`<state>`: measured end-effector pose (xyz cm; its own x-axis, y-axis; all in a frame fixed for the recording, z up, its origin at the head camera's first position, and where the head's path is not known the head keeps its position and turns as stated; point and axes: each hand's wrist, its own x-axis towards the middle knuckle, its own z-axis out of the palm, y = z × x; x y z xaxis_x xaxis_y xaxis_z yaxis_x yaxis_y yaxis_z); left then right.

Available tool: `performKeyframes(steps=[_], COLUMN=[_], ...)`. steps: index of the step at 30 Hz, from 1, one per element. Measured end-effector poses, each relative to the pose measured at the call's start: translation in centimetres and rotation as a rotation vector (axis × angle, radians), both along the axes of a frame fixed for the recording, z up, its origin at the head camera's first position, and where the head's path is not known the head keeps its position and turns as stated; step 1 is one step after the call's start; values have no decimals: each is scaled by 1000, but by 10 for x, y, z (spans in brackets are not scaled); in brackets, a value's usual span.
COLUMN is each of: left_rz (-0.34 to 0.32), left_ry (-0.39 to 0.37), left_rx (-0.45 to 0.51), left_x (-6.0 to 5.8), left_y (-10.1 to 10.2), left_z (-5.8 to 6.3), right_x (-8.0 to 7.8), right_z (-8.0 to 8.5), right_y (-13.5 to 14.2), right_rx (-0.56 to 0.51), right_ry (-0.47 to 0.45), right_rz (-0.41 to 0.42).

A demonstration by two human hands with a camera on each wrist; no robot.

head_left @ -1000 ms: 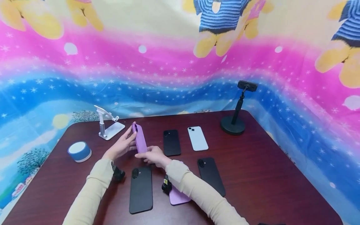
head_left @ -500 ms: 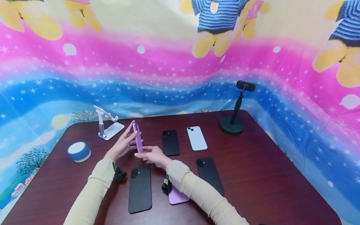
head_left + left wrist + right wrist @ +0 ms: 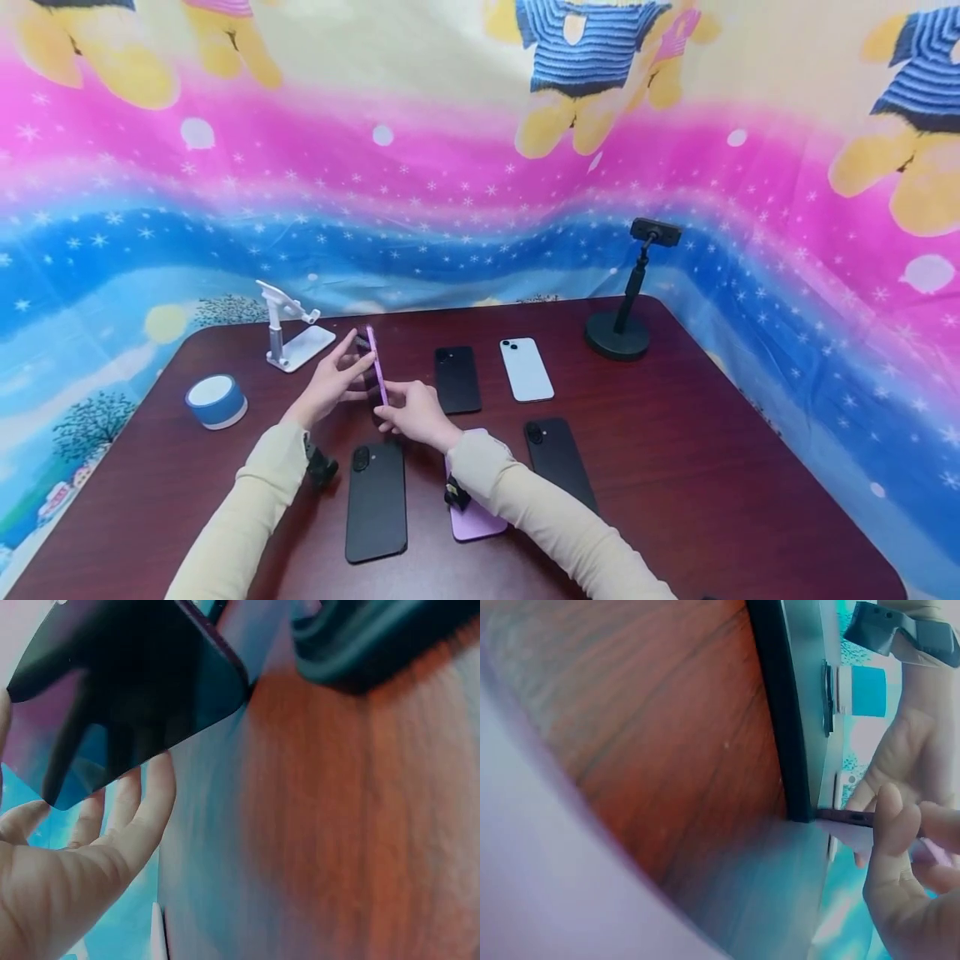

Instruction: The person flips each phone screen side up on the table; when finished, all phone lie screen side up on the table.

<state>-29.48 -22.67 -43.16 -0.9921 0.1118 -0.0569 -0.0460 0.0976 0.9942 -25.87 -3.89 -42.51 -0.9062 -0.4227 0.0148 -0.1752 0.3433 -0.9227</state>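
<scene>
A purple smartphone [image 3: 378,367] stands nearly edge-on above the table in the head view, its dark screen turned toward the left. My left hand [image 3: 330,387] holds it near the top end. In the left wrist view the fingertips of that hand [image 3: 82,862] lie along the edge of the glossy black screen [image 3: 135,682], which mirrors the hand. My right hand [image 3: 422,414] pinches the phone's lower end between thumb and fingers. From the right wrist view, the right hand [image 3: 900,877] grips the phone's thin side [image 3: 847,817], with the left hand beyond it.
Black phones [image 3: 377,500] [image 3: 457,379] [image 3: 561,462], a white phone [image 3: 527,368] and another purple phone [image 3: 476,521], partly under the right forearm, lie on the table. Behind stand a white folding stand [image 3: 300,346], a blue-and-white roll [image 3: 216,402] and a black stand [image 3: 618,335].
Both hands have turned the purple phone about its length: its purple back faced the head camera, and now its side edge and a sliver of dark screen show. The right hand has shifted slightly.
</scene>
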Motion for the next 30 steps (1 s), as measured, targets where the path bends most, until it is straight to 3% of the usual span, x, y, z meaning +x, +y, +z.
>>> performKeyframes(steps=[4,11,19,26,30], left_rz=[32,78,127,150,155], left_ry=[39,75,61,18,-13], left_rx=[-60,-75,-64,-67,-79], left_x=[0,1,5,5,5], left_y=[-3,-9,-11,-11,-13], left_z=[-5,-7,-4,-6,-6], right_x=[1,1,-2,-7,-11], right_z=[-1,-1,-3,-6,-6], right_y=[1,0,-2,1,3], right_rx=[58,83,73,232,292], right_ry=[41,41,3,138,147], right_rz=[-19,-58,-98,-105,-80])
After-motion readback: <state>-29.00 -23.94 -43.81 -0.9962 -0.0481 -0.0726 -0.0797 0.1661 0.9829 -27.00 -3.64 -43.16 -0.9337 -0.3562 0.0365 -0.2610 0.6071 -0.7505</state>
